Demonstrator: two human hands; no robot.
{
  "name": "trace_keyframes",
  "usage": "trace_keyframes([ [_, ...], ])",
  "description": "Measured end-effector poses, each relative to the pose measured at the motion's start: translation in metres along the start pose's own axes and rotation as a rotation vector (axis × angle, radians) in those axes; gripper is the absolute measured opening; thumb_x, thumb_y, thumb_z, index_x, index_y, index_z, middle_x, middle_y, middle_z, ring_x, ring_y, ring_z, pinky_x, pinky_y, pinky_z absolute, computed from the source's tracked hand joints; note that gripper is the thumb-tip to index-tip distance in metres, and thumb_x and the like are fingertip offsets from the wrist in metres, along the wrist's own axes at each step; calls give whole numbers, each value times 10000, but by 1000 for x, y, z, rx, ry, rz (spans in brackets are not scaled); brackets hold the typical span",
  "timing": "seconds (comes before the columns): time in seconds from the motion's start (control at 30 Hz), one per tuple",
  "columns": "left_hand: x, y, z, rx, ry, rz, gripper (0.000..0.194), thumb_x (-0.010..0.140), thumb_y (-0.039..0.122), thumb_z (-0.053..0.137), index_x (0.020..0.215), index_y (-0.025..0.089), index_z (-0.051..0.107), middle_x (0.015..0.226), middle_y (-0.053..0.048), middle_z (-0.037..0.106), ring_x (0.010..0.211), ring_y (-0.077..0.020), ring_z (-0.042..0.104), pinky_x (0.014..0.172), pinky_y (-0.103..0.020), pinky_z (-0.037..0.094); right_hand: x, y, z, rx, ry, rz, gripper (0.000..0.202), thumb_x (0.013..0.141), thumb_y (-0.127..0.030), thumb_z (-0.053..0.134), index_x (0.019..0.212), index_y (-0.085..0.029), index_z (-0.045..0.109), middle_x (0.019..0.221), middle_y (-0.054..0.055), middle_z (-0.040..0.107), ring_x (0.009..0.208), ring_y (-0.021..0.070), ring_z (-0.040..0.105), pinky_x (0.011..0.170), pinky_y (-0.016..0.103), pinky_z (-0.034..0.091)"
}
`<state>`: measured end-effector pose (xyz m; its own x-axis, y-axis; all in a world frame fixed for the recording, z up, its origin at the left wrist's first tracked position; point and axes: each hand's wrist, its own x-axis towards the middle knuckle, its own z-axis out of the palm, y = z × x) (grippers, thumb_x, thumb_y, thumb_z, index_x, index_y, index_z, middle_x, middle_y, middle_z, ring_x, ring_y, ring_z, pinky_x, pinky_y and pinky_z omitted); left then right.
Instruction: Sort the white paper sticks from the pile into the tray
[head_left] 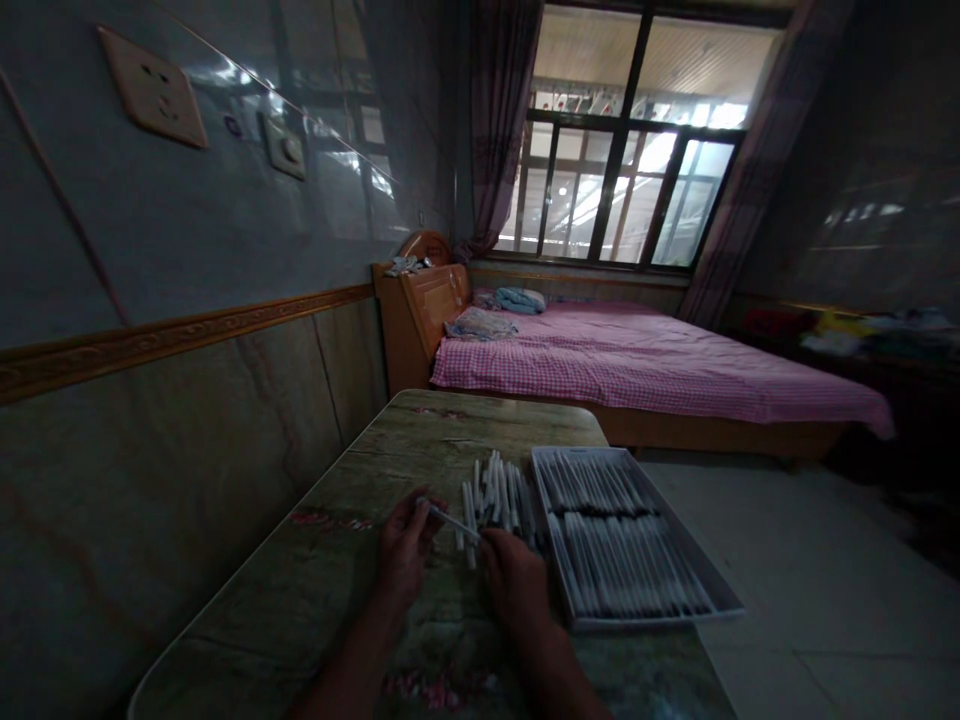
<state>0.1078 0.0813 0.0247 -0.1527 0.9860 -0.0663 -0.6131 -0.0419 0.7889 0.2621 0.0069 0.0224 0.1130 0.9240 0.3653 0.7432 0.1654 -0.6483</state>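
A slim pale pen [454, 521] is held level between my two hands, above the table. My left hand [406, 543] pinches its left end with fingertips and thumb. The other end is in the closed fingers of my right hand [514, 577], which hide its tip. Just beyond my hands lies a loose pile of white pens [496, 490], some with dark ends. Right of the pile, a white tray [568, 590] holds many similar pens laid side by side in two rows.
The patterned table [352, 590] stands near a tiled wall [225, 470] on the left. Past its far edge is a bed [637, 360] with a pink checked cover and wooden headboard [427, 300]. Tiled floor [825, 550] shows at the right. A window [622, 150] lies behind the bed.
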Motion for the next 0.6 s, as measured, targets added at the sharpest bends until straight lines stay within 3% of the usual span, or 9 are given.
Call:
trace_keyframes([
  [0.2, -3, 2, -4, -26, -65, -32, 533, 546, 342, 865, 1014, 196, 659, 785, 0, 750, 768, -178, 725, 674, -245, 581, 3, -24, -19, -346, -15, -45, 130, 877, -212, 592, 862, -268, 709, 922, 22, 663, 906, 182, 573, 720, 232, 378],
  [0.33, -4, 3, -5, -71, -151, -60, 555, 628, 424, 816, 1100, 195, 634, 874, -47, 764, 820, -199, 729, 740, -292, 590, 4, -30, -45, -368, -40, 0, 133, 879, -226, 587, 863, -274, 710, 900, 15, 650, 900, 170, 568, 710, 233, 361],
  [0.47, -1, 2, -5, -72, -144, -91, 520, 661, 467, 780, 1074, 191, 626, 887, -66, 763, 822, -215, 731, 733, -320, 594, -6, -11, -88, -403, -40, 139, 162, 890, -250, 553, 850, -260, 710, 873, 15, 659, 878, 158, 592, 679, 225, 353],
  [0.6, 1, 0, -2, 18, -80, -100, 494, 635, 436, 793, 1029, 189, 626, 788, -24, 747, 695, -186, 724, 596, -267, 574, -28, 22, -131, -512, -33, 300, 245, 912, -284, 480, 844, -234, 710, 877, 36, 686, 827, 155, 624, 659, 233, 361],
])
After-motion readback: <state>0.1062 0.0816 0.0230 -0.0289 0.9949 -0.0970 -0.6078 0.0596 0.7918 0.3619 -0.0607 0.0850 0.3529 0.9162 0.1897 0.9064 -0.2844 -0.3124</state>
